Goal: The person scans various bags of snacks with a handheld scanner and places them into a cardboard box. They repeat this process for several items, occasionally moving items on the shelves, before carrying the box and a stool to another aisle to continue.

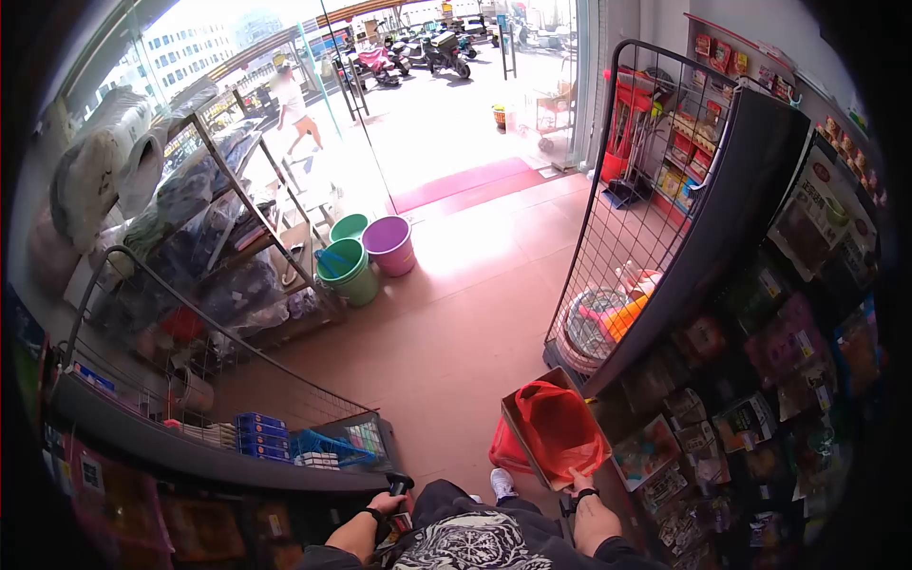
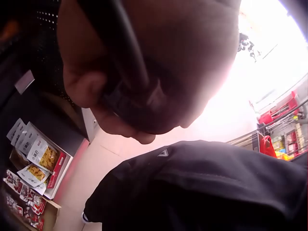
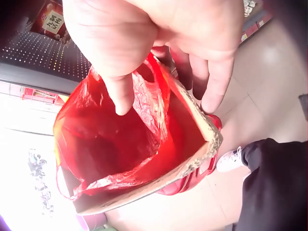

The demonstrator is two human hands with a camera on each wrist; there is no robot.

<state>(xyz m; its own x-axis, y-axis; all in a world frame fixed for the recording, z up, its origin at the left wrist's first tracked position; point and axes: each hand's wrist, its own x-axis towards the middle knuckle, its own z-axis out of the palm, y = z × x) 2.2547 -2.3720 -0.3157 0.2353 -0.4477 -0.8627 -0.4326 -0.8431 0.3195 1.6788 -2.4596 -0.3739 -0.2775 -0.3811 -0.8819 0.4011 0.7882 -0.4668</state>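
My right hand [image 1: 581,481] grips the near edge of a cardboard box [image 3: 204,127] lined with a red plastic bag [image 1: 560,418]. In the right wrist view, the thumb is inside over the bag and the fingers are outside the cardboard. The box is tilted and its mouth faces up; the bag hangs open inside. A red object [image 3: 180,186] shows beneath the box. At my left side, my left hand [image 1: 385,502] has its fingers curled round a dark, rounded object [image 2: 139,103] with a black rod; its kind cannot be told.
Wire-sided shelves [image 1: 632,218] stand at right, packaged goods [image 1: 750,418] beside me. At left is a low shelf with blue boxes [image 1: 261,437]. Green [image 1: 353,275] and purple [image 1: 389,245] buckets stand near the open doorway, where a red mat [image 1: 465,185] lies. A person [image 1: 296,109] is outside.
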